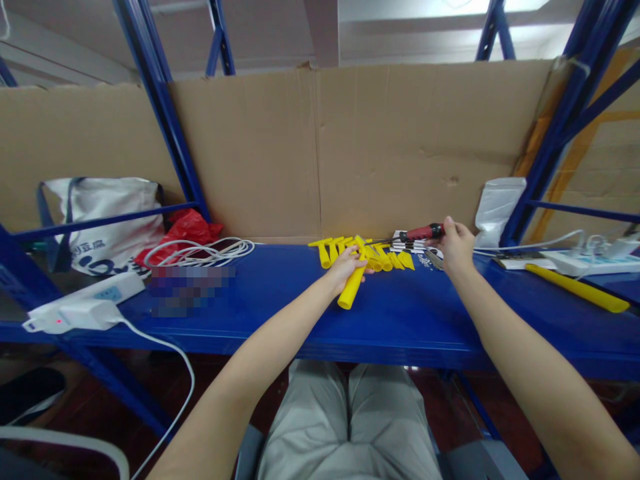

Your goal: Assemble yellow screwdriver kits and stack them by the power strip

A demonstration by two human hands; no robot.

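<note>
My left hand (344,268) is closed around a yellow plastic tube-shaped piece (352,291), whose open round end points down toward me. In my right hand (458,245) is a screwdriver (423,232) with a red and black handle, gripped near the butt end. Its thin shaft points left, to the upper end of the yellow piece; whether the tip touches it I cannot tell. Behind my left hand lies a row of similar yellow pieces (325,256), with smaller flat yellow pieces (406,261) at the right end.
Black-and-white printed items and a metal tool (434,259) lie by my right hand. Farther right are a white power strip (590,263) and a long yellow bar (577,288). At left are coiled white cable (200,252), a red bag (187,230) and another power strip (90,303). Cardboard (400,147) stands behind.
</note>
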